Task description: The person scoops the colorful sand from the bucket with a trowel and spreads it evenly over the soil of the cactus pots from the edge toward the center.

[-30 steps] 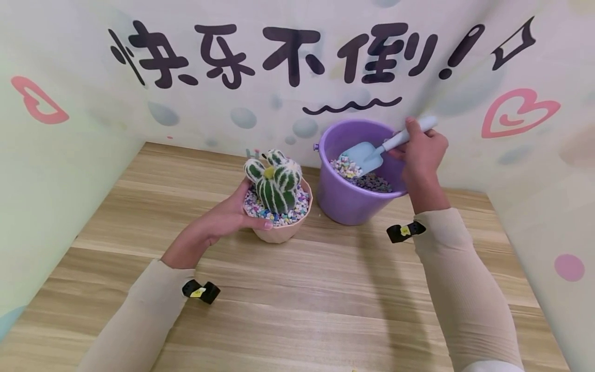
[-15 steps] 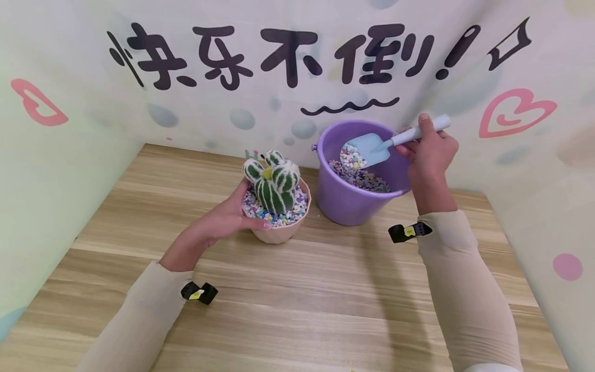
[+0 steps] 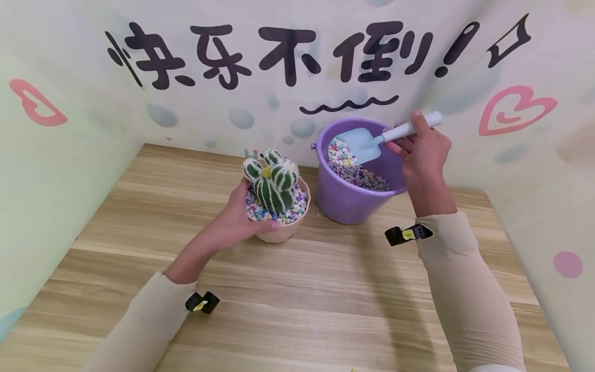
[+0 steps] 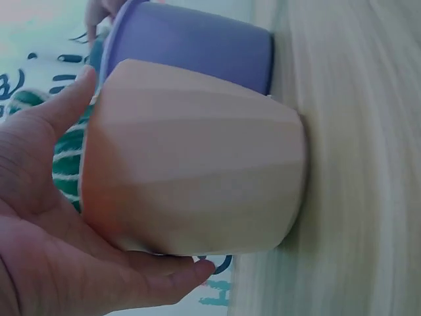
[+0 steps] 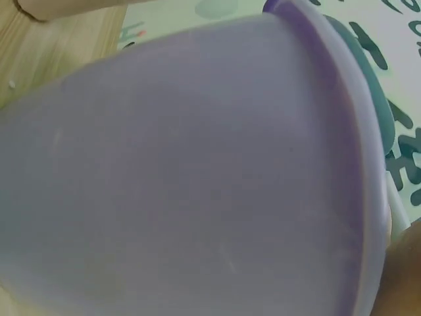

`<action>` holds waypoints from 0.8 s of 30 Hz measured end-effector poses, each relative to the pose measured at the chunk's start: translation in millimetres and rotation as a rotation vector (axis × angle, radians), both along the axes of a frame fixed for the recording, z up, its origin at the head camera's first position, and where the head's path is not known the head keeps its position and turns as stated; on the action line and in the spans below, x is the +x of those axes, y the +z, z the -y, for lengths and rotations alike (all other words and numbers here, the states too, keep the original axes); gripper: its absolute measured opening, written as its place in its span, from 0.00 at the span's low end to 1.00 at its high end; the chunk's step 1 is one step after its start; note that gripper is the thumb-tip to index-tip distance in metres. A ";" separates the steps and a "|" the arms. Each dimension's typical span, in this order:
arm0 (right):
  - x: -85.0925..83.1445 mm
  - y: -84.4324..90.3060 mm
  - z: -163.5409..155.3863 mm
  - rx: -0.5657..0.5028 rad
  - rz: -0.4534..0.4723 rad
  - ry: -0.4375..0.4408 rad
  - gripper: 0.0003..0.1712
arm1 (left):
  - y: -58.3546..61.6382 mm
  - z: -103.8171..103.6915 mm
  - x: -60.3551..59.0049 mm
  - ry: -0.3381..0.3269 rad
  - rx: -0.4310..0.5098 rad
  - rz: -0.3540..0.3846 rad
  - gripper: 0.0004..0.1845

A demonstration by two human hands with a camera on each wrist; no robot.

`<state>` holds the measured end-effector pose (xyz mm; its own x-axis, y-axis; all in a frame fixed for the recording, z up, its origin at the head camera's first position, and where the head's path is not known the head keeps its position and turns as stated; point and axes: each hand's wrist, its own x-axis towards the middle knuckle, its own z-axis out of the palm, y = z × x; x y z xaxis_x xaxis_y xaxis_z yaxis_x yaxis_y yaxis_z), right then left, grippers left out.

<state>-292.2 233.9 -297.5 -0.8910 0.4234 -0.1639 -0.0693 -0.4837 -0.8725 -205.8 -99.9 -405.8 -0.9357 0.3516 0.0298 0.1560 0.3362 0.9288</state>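
Observation:
My left hand [image 3: 237,216] spans the left side of a pale pink faceted flowerpot [image 4: 191,158], its thumb at the front of the rim and its other fingers around the far side. In the pot a green cactus [image 3: 275,191] with fuzzy white ribs stands among coloured pebbles [image 3: 260,208]. My right hand [image 3: 426,155] grips the white handle of a light blue trowel [image 3: 367,146] from above. The trowel's blade carries pebbles [image 3: 341,153] and hangs inside the mouth of a purple bucket [image 3: 344,199]. More pebbles [image 3: 362,177] cover the bucket's bottom.
The pot and bucket stand close together on a wood-grain table [image 3: 288,299], near the back wall [image 3: 195,113]. Printed cloth with large black characters and pink hearts lines the walls. A dark band with a yellow label [image 3: 409,234] sits on the right sleeve.
The loaded trowel has risen from the pebbles in the bucket, first moving right, then back left. My left thumb has slid slightly right along the pot's front rim.

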 end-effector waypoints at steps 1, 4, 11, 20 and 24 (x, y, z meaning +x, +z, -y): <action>0.0 0.6 1.5 -0.007 -0.001 0.008 0.22 | -0.9 -1.2 0.3 0.018 -0.021 0.005 0.64; 0.7 2.5 5.9 -0.007 -0.010 0.028 0.22 | -2.6 -2.9 -0.5 0.048 -0.062 0.011 0.66; 4.2 5.7 17.1 0.012 -0.036 0.069 0.20 | -4.5 -1.8 -7.7 0.001 0.018 0.011 0.63; 3.6 6.6 35.6 0.032 -0.066 0.124 0.19 | -3.9 4.2 -15.0 -0.060 0.082 0.049 0.65; 2.2 5.1 43.6 0.045 -0.087 0.149 0.19 | -4.2 7.4 -17.8 -0.086 0.089 0.079 0.66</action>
<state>-290.0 190.4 -292.4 -0.9544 0.2907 -0.0673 -0.0759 -0.4547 -0.8874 -223.6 -107.3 -410.0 -0.9027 0.4303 -0.0080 0.1059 0.2402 0.9649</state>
